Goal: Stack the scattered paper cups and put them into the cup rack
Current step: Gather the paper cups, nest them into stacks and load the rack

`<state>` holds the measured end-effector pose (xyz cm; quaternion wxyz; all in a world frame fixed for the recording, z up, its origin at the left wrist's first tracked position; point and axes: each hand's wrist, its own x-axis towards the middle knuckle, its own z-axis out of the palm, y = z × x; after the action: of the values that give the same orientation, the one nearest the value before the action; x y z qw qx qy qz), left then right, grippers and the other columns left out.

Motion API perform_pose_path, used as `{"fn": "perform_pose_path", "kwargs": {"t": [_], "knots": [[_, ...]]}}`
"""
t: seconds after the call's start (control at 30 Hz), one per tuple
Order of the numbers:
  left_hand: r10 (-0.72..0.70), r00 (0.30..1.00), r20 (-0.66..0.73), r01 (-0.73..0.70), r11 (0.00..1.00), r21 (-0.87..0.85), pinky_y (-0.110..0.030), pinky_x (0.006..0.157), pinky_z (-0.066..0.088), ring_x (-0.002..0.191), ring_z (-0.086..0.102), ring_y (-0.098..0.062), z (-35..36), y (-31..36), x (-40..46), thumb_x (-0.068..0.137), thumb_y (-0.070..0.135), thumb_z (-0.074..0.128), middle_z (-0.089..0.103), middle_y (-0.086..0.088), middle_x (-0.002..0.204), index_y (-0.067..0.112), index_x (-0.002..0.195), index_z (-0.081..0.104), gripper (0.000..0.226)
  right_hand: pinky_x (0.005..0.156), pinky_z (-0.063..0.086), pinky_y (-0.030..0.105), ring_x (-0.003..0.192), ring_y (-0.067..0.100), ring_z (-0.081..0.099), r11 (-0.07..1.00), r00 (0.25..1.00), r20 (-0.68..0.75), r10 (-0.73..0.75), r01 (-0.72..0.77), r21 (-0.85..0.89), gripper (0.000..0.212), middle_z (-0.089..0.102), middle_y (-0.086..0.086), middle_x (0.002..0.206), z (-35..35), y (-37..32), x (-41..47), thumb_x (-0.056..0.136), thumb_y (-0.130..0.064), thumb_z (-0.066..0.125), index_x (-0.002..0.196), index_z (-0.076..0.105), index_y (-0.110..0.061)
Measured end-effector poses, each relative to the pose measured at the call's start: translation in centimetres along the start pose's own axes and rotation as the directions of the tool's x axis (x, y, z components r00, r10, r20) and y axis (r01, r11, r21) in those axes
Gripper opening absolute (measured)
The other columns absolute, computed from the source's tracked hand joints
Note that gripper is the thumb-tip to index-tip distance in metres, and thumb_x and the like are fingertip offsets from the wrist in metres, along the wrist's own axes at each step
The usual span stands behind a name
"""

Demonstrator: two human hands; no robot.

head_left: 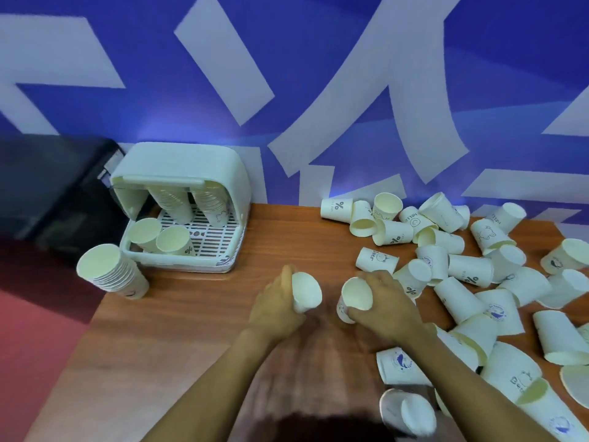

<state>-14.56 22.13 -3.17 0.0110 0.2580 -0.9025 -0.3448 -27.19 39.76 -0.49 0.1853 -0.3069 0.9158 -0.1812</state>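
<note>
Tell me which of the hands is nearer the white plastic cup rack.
Left. The left hand is right of the white plastic cup rack; the right hand is farther right.

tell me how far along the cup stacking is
Done: the cup rack already holds stacked cups, and a finished stack stands on the table's left edge beside it. In hand: the left hand grips one cup and the right hand grips another cup, not yet nested. Left: most of the job, the big loose pile on the right.
</note>
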Motion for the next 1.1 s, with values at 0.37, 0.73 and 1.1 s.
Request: {"fn": "perform_pose_path", "kwargs": {"t": [0.37,0.73,1.1], "knots": [[-0.053,0.998,0.017,0.051,0.991,0.124,-0.037,0.098,0.043,0.122,0.046,-0.027,-6.7,-6.4,-3.6,0.079,0.034,0.069,0.039,-0.002,0.138,0.023,0.142,0.026,0.077,0.1,0.04,0.03,0.125,0.014,0.043,0.996,0.996,0.043,-0.08,0.078,0.042,0.08,0.039,-0.008,0.138,2.9,-8.9,1.2,0.074,-0.054,0.064,0.143,0.034,-0.029],[0.047,0.997,-0.069,-0.048,0.999,-0.002,-0.035,0.102,0.037,0.127,0.041,-0.024,-15.9,-13.2,-3.1,0.083,0.04,0.063,0.039,0.0,0.139,0.026,0.145,0.024,0.075,0.098,0.041,0.03,0.125,0.014,0.044,0.99,0.988,-0.074,-0.135,0.137,0.019,0.072,0.043,-0.01,0.136,5.5,-20.3,1.6,0.077,-0.05,0.064,0.141,0.039,-0.03],[0.06,0.986,-0.153,-0.09,0.977,-0.195,-0.024,0.092,0.039,0.117,0.047,-0.011,-23.0,-19.6,-3.9,0.078,0.033,0.072,0.043,0.01,0.125,0.021,0.137,0.034,0.071,0.101,0.041,0.034,0.125,0.017,0.044,0.979,0.984,-0.063,-0.168,0.174,0.105,0.068,0.042,-0.007,0.136,10.1,-29.4,3.5,0.076,-0.04,0.068,0.137,0.039,-0.031]]}}
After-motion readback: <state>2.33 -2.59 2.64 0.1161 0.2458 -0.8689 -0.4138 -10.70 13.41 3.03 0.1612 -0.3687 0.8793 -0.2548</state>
